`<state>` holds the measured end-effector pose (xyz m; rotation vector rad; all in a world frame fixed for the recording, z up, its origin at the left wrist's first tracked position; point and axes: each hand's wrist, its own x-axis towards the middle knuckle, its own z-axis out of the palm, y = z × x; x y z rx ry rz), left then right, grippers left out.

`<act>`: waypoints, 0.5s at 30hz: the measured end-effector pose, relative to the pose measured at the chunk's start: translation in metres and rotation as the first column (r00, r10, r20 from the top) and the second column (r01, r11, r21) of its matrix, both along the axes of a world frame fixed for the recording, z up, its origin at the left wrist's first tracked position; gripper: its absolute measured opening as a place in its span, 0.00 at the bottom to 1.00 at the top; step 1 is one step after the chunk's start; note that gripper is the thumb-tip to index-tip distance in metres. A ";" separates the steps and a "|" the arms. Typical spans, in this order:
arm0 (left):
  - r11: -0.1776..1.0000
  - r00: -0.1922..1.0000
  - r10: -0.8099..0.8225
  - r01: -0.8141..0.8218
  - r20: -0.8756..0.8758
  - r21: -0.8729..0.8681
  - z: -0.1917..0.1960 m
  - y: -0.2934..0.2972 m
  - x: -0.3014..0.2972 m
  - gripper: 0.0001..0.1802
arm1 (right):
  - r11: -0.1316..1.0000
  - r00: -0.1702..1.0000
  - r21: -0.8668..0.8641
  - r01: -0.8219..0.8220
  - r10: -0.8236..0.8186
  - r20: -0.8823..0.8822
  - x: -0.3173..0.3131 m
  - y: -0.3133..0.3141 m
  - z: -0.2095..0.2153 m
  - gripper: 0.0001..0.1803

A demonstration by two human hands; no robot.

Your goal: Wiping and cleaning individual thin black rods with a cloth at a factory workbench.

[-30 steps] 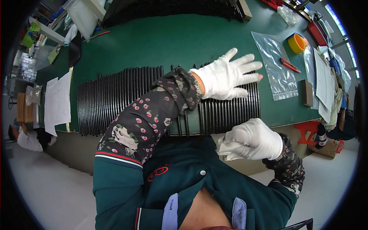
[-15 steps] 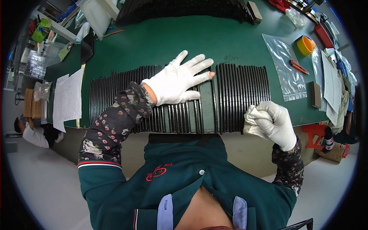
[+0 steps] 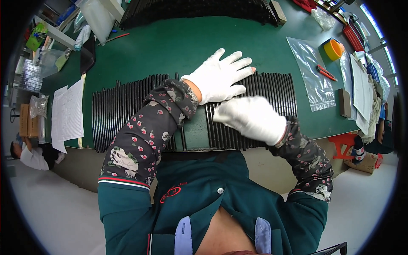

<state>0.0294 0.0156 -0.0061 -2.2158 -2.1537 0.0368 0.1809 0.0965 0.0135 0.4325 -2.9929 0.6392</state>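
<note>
Printed papers [image 3: 70, 111] lie leftmost on the green counter [image 3: 170, 46]; beside them, a row of black rods [image 3: 121, 117] lines its near edge. The gloved left hand [image 3: 219, 76], fingers spread apart, reaches over a gap toward a second rod row [image 3: 278, 106]. Above that row, the blurred right hand [image 3: 250, 119] curls; its grip I cannot tell. Farther right lies a clear bag [image 3: 313, 80].

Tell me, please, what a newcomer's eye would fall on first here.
Probably the white-gloved hands at the middle: the left hand with fingers spread over the black rods, the right hand, blurred and bunched, nearer the body. Next come those rods, lined up along the near edge of the green table, then the red cutter at the right.
</note>
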 end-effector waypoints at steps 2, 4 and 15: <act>1.000 0.999 0.012 -0.012 0.047 0.010 -0.003 0.000 0.000 0.34 | 0.982 0.990 -0.126 -0.139 0.142 0.021 0.019 -0.011 0.001 0.06; 1.000 0.998 0.031 -0.031 0.052 -0.004 -0.002 -0.001 0.001 0.34 | 0.930 0.925 -0.222 -0.292 0.334 0.183 0.034 -0.013 0.013 0.06; 1.000 0.997 0.021 -0.019 0.077 -0.022 0.000 0.001 -0.001 0.33 | 0.896 0.899 -0.242 -0.373 0.413 0.143 0.024 -0.026 0.015 0.07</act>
